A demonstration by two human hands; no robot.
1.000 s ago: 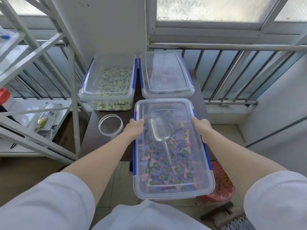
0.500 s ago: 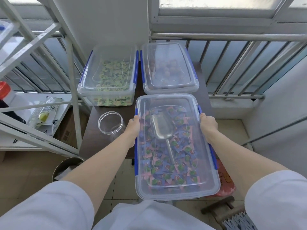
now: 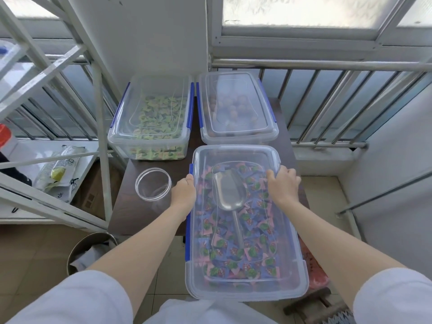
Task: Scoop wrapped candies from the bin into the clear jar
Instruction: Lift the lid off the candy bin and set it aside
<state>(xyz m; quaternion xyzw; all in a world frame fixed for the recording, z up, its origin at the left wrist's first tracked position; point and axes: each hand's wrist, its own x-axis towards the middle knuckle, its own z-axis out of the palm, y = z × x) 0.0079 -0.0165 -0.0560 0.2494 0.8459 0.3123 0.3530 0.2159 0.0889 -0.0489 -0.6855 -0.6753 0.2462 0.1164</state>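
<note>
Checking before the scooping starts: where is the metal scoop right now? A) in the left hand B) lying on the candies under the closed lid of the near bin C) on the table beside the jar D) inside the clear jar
B: the metal scoop lies on the wrapped candies beneath the near bin's clear lid, while the left hand and right hand grip the lid's edges.

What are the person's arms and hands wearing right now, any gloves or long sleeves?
No gloves: the left hand and right hand are bare, with no rings, watch or bands visible. The forearms are uncovered too. Short, loose white sleeves end above the elbows, plain and unmarked, on both arms.
</note>
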